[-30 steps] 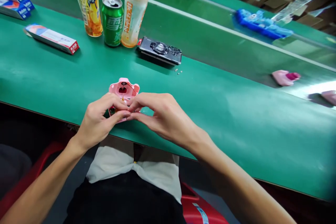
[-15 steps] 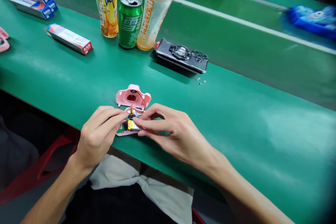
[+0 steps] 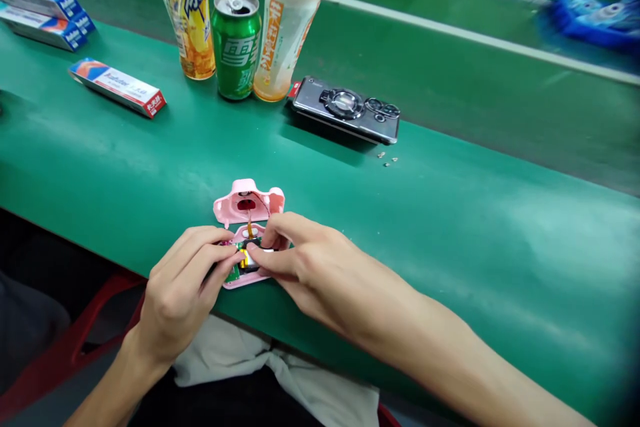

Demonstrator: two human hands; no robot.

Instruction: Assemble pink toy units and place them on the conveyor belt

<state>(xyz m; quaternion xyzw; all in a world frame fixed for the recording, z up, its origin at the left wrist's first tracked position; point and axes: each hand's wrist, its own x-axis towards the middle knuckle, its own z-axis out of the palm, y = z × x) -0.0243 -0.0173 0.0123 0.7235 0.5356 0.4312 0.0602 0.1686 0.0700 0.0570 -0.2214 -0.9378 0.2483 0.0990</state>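
An opened pink toy camera lies near the table's front edge. Its front shell (image 3: 229,209) stands propped behind, hollow side toward me, joined by a thin brown flat cable (image 3: 251,229). In the rear shell (image 3: 245,283) sit a green circuit board (image 3: 233,273) and a silver battery (image 3: 251,259) with yellow tape at its left end. My left hand (image 3: 187,280) pinches the rear shell's left side, its fingertips close to the yellow tape. My right hand (image 3: 305,257) is closed over the right side, thumb pressing on the battery; its other fingers are partly hidden.
Behind stand a yellow drink bottle (image 3: 193,13), a green can (image 3: 236,47) and an orange-capped bottle (image 3: 285,27). A phone (image 3: 345,110) leans beside them, with several tiny screws (image 3: 387,159) near it. Narrow boxes (image 3: 120,88) lie left. A blue tray (image 3: 595,23) sits far right.
The view has shifted, so the toy camera appears lower. My right index finger has curled toward the shell's upper right edge, and the thumb has moved left over the battery.
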